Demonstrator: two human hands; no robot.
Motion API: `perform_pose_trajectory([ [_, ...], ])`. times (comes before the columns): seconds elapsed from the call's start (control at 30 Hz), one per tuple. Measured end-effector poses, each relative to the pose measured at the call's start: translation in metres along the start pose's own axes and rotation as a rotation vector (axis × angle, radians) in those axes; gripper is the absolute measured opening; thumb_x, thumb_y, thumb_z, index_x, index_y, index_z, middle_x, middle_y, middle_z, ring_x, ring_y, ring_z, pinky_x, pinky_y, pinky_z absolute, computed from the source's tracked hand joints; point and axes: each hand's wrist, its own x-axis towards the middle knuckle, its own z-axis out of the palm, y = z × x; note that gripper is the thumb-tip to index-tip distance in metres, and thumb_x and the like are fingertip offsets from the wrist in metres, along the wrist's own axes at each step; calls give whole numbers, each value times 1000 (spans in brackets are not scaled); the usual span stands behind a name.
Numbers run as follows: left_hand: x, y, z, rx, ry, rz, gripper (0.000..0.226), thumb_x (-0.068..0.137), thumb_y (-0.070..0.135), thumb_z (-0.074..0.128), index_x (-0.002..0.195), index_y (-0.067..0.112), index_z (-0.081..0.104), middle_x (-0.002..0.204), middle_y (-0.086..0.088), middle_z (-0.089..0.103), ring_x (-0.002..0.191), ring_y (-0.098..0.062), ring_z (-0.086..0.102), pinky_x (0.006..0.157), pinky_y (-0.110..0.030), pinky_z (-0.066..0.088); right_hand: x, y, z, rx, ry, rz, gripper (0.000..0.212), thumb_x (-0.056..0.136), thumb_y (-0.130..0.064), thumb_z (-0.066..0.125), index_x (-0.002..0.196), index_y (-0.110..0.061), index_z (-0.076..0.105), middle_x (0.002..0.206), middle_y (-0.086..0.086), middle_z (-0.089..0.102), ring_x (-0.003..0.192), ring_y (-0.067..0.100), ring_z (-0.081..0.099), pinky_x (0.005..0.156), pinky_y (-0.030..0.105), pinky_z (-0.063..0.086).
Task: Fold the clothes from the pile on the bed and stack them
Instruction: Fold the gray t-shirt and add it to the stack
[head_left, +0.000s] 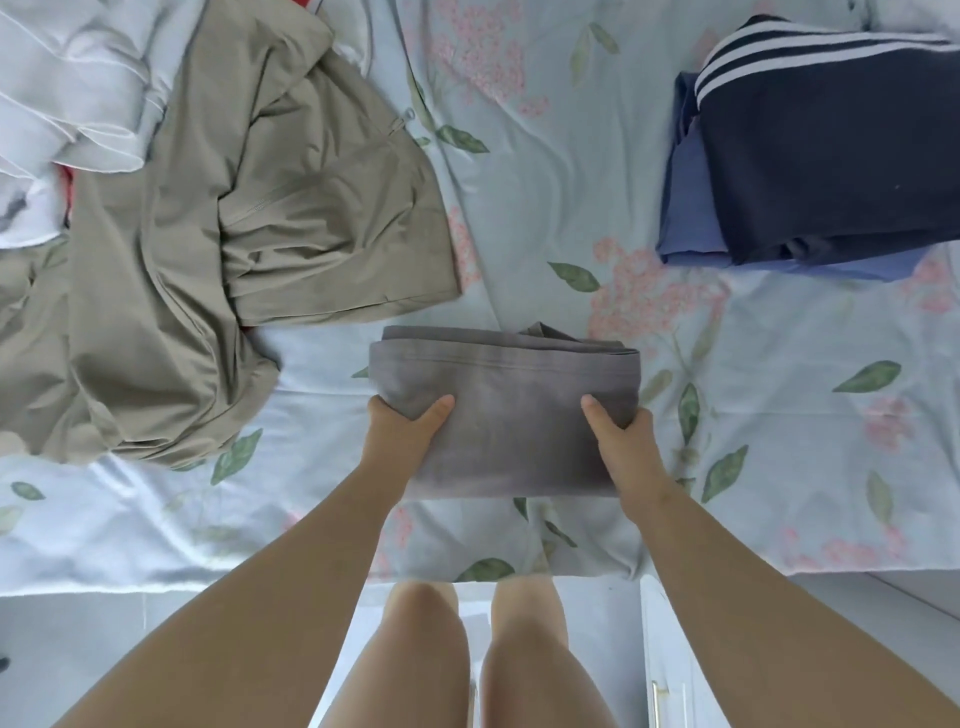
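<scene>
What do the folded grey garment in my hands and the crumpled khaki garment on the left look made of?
The folded grey garment: probably a soft, matte cotton-type knit; stitched hem line, no sheen. The crumpled khaki garment: seemingly a thin, smooth woven fabric with slight sheen, creasing into sharp folds. Exact fibres cannot be told.

Both hands grip a folded grey garment (504, 415) over the floral bedsheet (561, 171), the left hand (402, 428) at its left edge and the right hand (621, 434) at its right, thumbs on top. A rumpled khaki garment (218, 249) and white clothes (67, 93) lie at the left; a folded navy striped garment (831, 150) rests on a blue one (685, 208) at the right.
</scene>
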Motion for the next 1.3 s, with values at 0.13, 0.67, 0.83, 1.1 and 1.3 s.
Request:
perform_pose_trajectory([
  [0.13,-3,11,-10,-75,-126,-19,46,77,42,74,112,15,61,108,-2,67,99,-26,63,93,-42,51,-9,-11,-3,-93,-9,-55,45,91,-41,56,115,-3,56,115,14,59,95,27,53,86,39,46],
  [0.67,-99,189,68,-171,-252,329,34,79,46,70,99,20,60,101,-4,68,97,-28,64,92,-45,51,-26,-132,-169,199,293,-333,36,96,-47,42,88,-14,53,90,2,55,90,23,51,83,36,41],
  [0.83,-115,252,145,-190,-214,368,31,82,46,66,95,20,56,96,1,64,92,-24,62,86,-38,51,33,-182,-243,197,398,-406,46,93,-45,48,63,-11,45,66,1,45,64,18,43,67,31,34],
  [1.1,-83,306,251,369,141,500,65,89,38,52,143,18,22,126,-1,47,124,-28,42,103,-43,32,129,-223,-290,-179,526,-400,40,90,-29,49,126,-12,41,113,7,55,111,33,49,88,40,36],
  [1.3,-59,322,295,985,209,1000,72,82,25,48,147,32,17,159,5,-3,146,-23,-13,113,-58,-7,170,-227,-267,-879,534,-842,56,88,-28,52,142,-24,36,159,6,11,144,30,8,114,49,7],
])
